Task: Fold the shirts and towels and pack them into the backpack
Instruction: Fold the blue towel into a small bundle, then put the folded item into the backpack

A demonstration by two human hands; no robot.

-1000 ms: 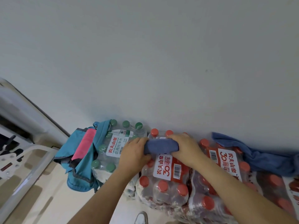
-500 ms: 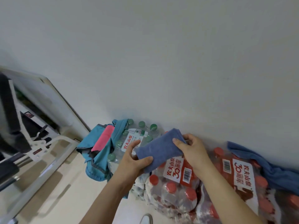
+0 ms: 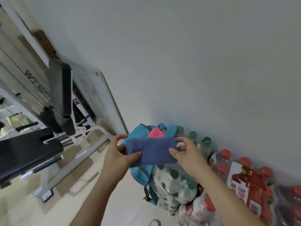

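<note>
Blue folded towel (image 3: pixel 151 151) is held up in the air, just in front of the open teal backpack (image 3: pixel 140 175); the left hand (image 3: pixel 118 156) pinches its left end, thumb in front; the right hand (image 3: pixel 187 155) pinches its right end the same way; a pink cloth (image 3: pixel 155 133) peeks out of the backpack; packs of water bottles (image 3: pixel 244 180) sit beside it, along the wall.

Soft, even indoor light; motion blur throughout, wide-angle bending at edges.
</note>
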